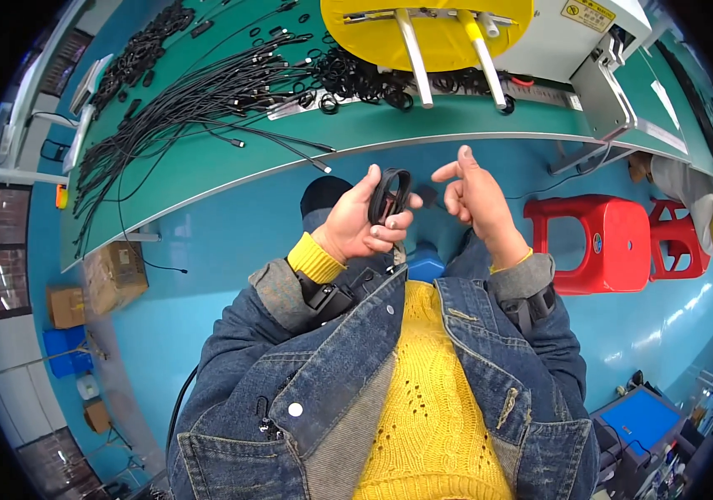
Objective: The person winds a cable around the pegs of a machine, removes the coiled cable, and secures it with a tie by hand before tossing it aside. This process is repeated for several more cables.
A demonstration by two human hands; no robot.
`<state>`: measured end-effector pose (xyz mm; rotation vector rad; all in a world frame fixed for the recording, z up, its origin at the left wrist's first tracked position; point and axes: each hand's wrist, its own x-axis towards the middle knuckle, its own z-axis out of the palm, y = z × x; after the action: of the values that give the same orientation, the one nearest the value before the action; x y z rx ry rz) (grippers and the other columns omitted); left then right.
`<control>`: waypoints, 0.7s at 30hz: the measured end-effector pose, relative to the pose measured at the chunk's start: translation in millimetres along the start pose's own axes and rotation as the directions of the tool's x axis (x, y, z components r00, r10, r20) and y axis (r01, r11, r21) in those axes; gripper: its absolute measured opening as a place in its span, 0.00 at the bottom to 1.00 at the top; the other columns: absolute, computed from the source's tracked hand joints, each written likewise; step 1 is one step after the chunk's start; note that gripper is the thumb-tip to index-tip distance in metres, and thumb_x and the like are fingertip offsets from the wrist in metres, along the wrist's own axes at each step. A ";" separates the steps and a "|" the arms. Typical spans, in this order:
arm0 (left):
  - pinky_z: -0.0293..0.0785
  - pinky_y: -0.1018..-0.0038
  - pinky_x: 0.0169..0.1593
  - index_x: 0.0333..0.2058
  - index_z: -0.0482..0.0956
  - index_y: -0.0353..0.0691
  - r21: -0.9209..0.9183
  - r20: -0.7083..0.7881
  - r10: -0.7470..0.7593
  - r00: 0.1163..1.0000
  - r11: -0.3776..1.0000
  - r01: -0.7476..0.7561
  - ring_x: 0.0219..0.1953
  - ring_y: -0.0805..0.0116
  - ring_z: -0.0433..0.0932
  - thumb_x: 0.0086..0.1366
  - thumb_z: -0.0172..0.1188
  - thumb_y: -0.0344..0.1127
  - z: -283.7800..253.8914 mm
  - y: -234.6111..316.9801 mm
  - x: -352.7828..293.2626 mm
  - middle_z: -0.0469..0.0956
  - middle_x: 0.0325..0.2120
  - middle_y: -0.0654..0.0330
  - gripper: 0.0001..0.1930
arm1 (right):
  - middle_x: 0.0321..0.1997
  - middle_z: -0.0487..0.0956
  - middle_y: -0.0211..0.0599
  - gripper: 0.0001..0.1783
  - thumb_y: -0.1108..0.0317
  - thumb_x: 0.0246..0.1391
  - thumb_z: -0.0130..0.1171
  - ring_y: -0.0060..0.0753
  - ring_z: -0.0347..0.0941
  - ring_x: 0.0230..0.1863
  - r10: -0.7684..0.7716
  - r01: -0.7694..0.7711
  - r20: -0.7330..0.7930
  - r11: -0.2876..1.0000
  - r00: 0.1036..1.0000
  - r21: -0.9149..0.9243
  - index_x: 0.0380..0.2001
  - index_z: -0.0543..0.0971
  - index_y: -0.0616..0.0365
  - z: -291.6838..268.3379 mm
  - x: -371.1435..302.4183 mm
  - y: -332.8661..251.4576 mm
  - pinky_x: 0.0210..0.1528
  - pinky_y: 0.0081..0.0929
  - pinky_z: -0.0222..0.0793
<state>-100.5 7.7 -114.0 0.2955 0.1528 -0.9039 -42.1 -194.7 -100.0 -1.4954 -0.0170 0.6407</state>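
Note:
A coiled black cable (391, 195) is gripped in my left hand (358, 218), its loop standing upright between thumb and fingers above my lap. Beside it on the right, apart from the coil, my right hand (482, 197) is raised with thumb up and fingers loosely spread, nothing in it. Beyond both hands lies the green worktable (290, 162), with a bundle of straight black cables (181, 108) across its left part. A heap of small black rings (348, 75) lies between the bundle and a yellow round winding plate (356, 29) with two metal rods.
A white machine housing (540, 46) stands behind the yellow plate. Red plastic stools (615, 242) are on the blue floor at right. Cardboard boxes (115, 275) sit under the table's left end. More dark cables (144, 50) are piled at the table's far left.

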 end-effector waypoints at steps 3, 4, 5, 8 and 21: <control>0.49 0.87 0.16 0.50 0.61 0.34 -0.029 0.001 0.075 0.997 0.997 -0.075 0.18 0.77 0.56 0.60 0.46 0.55 7.6 3.8 -7.8 0.60 0.22 0.62 0.30 | 0.12 0.68 0.27 0.31 0.42 0.59 0.35 0.13 0.54 0.10 0.016 -0.016 0.053 1.000 0.998 -0.001 0.34 0.73 0.62 -9.1 -1.9 3.9 0.13 0.12 0.49; 0.49 0.87 0.16 0.52 0.59 0.35 -0.012 -0.012 0.109 0.994 0.994 -0.109 0.19 0.77 0.57 0.59 0.47 0.54 9.1 3.9 -10.7 0.60 0.23 0.60 0.31 | 0.14 0.70 0.28 0.31 0.43 0.59 0.36 0.14 0.56 0.11 0.024 -0.024 0.079 1.000 0.997 -0.001 0.37 0.73 0.63 -7.7 -3.5 3.7 0.14 0.12 0.52; 0.49 0.86 0.15 0.54 0.57 0.35 0.006 -0.025 0.143 0.989 0.990 -0.143 0.20 0.76 0.57 0.59 0.48 0.52 9.6 4.1 -12.8 0.60 0.25 0.59 0.31 | 0.14 0.70 0.28 0.31 0.43 0.59 0.36 0.14 0.56 0.11 0.023 -0.023 0.085 1.000 0.996 -0.003 0.37 0.73 0.63 -3.4 -4.4 5.1 0.14 0.12 0.52; 0.49 0.85 0.15 0.51 0.61 0.35 -0.016 0.054 0.096 0.994 0.995 -0.095 0.21 0.76 0.58 0.56 0.50 0.47 4.7 2.8 -14.7 0.61 0.25 0.58 0.28 | 0.29 0.75 0.37 0.30 0.48 0.60 0.38 0.24 0.69 0.25 -0.396 0.390 0.029 0.885 0.918 -0.254 0.47 0.69 0.66 19.9 -6.1 7.7 0.28 0.19 0.64; 0.48 0.85 0.15 0.29 0.69 0.40 0.392 -0.193 0.059 0.979 0.920 0.022 0.15 0.82 0.56 0.52 0.57 0.30 11.2 -11.8 -26.3 0.65 0.18 0.66 0.07 | 0.50 0.68 0.52 0.31 0.54 0.52 0.47 0.50 0.63 0.52 -0.510 0.663 0.535 0.097 0.673 -0.742 0.53 0.62 0.67 52.4 -6.7 -12.4 0.49 0.39 0.61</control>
<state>-125.9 17.1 -98.9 0.7640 0.1547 -0.8812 -63.6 -148.9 -80.4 -2.2806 -1.2881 -0.0526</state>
